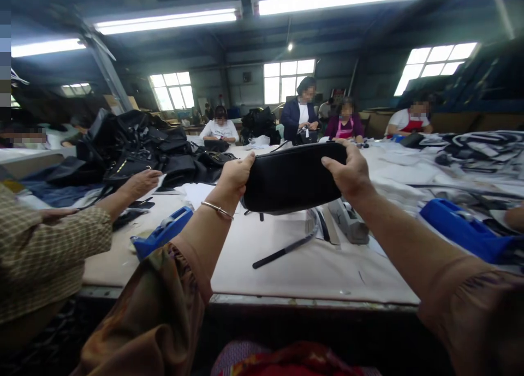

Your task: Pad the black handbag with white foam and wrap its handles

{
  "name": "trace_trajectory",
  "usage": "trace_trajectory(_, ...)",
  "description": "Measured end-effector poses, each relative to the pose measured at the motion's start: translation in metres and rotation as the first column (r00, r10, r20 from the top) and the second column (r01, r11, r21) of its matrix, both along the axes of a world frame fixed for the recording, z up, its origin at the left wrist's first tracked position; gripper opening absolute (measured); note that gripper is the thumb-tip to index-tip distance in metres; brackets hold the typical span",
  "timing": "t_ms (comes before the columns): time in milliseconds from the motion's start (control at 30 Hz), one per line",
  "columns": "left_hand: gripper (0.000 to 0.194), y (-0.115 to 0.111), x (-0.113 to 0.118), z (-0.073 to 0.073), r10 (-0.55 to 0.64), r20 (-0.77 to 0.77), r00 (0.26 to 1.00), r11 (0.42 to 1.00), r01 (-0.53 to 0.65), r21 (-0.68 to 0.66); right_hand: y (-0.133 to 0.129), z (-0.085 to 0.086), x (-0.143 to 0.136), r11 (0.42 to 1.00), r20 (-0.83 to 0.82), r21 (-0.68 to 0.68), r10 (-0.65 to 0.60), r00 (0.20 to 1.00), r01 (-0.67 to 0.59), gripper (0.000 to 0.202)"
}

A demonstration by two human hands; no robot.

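Both hands clamp a black pouch (pixel 292 177) by its short ends: left hand (pixel 234 177) closed round the left end, thumb on top; right hand (pixel 347 174) closed round the right end, fingers wrapped over the top edge. Pouch is held level, raised above the work table (pixel 286 267), roughly centre of view, long side horizontal. Thin bangle (pixel 216 209) on the left wrist.

Under and behind the pouch on the table: grey stapler-like tool (pixel 350 220) just below the right hand, a black strap (pixel 282 250) lying diagonally, a small metal piece (pixel 323 223) beside it, partly hidden by the pouch. Blue tape dispenser (pixel 161 237) near the left forearm, second blue dispenser (pixel 462 228) near the right forearm. White sheets (pixel 409 174) spread over the right half of the table.

Left side: a co-worker's hand (pixel 141 182) in a checked sleeve (pixel 45 250) reaches across the table, resting near a pile of black bags (pixel 135 147). Pile blocks the view of the far left table.

Far side: several people seated or standing at the table, another heap of black bags (pixel 257 122) between them. Windows and strip lights above.
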State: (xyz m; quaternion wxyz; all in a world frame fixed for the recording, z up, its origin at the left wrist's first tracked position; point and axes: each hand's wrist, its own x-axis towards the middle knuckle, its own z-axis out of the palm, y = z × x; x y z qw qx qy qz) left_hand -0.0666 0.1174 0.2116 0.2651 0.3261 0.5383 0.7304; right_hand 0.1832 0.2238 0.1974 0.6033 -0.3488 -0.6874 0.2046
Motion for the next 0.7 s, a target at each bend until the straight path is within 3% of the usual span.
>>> trace_trajectory(200, 0.049, -0.020, 0.009, 0.005, 0.041, -0.129, 0.991, 0.981, -0.016, 0.194, -0.028, 0.010, 0.009, 0.987, -0.040, 0.158, 0.016, 0.999, -0.009, 0.071)
trace_trajectory(267, 0.050, -0.032, 0.011, 0.001, 0.052, -0.136, 0.989, 0.981, -0.026, 0.190, -0.041, 0.008, 0.013, 0.992, -0.047, 0.116, 0.054, 0.997, -0.048, 0.072)
trace_trajectory(333, 0.050, -0.048, 0.010, -0.009, 0.031, -0.111, 0.993, 0.991, -0.016, 0.136, -0.060, 0.001, 0.019, 0.984, -0.072, 0.005, 0.175, 0.982, -0.175, 0.074)
trace_trajectory(400, 0.052, -0.071, 0.007, -0.027, -0.011, -0.041, 0.999, 0.998, 0.013, 0.062, -0.079, -0.013, 0.027, 0.906, -0.164, -0.132, 0.380, 0.910, -0.402, 0.074)
trace_trajectory(500, 0.058, -0.111, -0.006, -0.065, -0.033, 0.125, 0.992, 0.999, 0.036, -0.020, -0.094, -0.052, 0.037, 0.678, -0.339, -0.291, 0.587, 0.735, -0.675, 0.067)
trace_trajectory(567, 0.059, -0.138, -0.017, -0.094, -0.008, 0.193, 0.981, 0.998, 0.021, -0.063, -0.087, -0.088, 0.039, 0.623, -0.327, -0.465, 0.539, 0.776, -0.629, 0.060)
trace_trajectory(633, 0.060, -0.162, -0.029, -0.121, 0.069, 0.219, 0.973, 0.994, -0.049, -0.096, -0.068, -0.127, 0.037, 0.620, -0.123, -0.703, 0.375, 0.919, -0.347, 0.054)
trace_trajectory(700, 0.060, -0.182, -0.039, -0.143, 0.121, 0.263, 0.957, 0.982, -0.077, -0.173, -0.047, -0.163, 0.030, 0.570, 0.092, -0.815, 0.305, 0.948, -0.105, 0.046)
